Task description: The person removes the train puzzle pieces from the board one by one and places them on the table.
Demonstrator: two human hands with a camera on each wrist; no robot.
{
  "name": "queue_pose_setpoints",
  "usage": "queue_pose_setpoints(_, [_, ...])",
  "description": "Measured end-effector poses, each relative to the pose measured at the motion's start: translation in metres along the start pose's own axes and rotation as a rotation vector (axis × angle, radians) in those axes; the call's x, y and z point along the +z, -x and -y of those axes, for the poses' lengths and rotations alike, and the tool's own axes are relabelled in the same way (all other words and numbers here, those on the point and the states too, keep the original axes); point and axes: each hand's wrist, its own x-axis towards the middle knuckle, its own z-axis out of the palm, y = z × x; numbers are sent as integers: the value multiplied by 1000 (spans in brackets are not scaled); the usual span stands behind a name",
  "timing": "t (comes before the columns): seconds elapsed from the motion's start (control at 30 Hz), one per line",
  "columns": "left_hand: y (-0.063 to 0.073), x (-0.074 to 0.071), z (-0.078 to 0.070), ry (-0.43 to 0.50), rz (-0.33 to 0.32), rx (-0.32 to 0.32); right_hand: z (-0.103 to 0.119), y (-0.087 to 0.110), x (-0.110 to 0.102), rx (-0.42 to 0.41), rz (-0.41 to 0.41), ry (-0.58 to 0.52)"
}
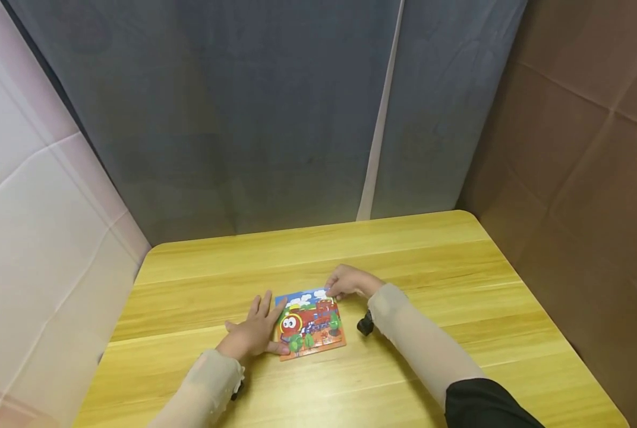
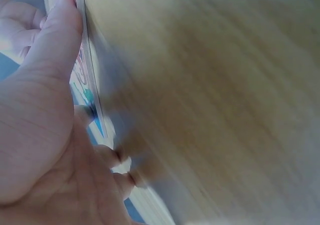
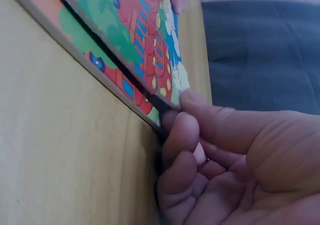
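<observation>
A thin, brightly coloured picture puzzle with a red cartoon train lies flat on the wooden table. Fingers spread, my left hand rests at its left side, the thumb on the lower left corner and the index finger by the upper left one. In the left wrist view that thumb lies along the puzzle's edge. My right hand pinches the upper right corner. Seen from the right wrist, the upper layer is raised off a lower printed board, with a dark gap between them and a fingertip in it.
The yellow wood-grain table has rounded far corners. A grey curtain hangs behind it, a pale cloth at the left and a brown one at the right. A small black device sits under the right wrist.
</observation>
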Motion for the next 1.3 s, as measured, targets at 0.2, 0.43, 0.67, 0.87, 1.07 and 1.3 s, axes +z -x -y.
queue_pose_setpoints(0.2, [1, 0, 0, 11, 6, -7, -4, 0, -3, 33, 28, -102])
queue_pose_setpoints(0.43, [1, -3, -2, 18, 14, -7, -3, 2, -3, 37, 17, -97])
queue_pose_setpoints(0.67, [2, -8, -4, 71, 46, -26, 0, 4, 0, 46, -14, -99])
queue_pose_setpoints(0.87, [3, -11, -7, 58, 63, -41, -2, 3, 2, 42, -29, -88])
queue_pose_setpoints(1.07, [2, -12, -9, 63, 73, -35, -6, 3, -2, 46, -19, -106])
queue_pose_setpoints(1.3, [1, -11, -8, 71, 93, -42, -1, 7, 4, 10, -40, -40])
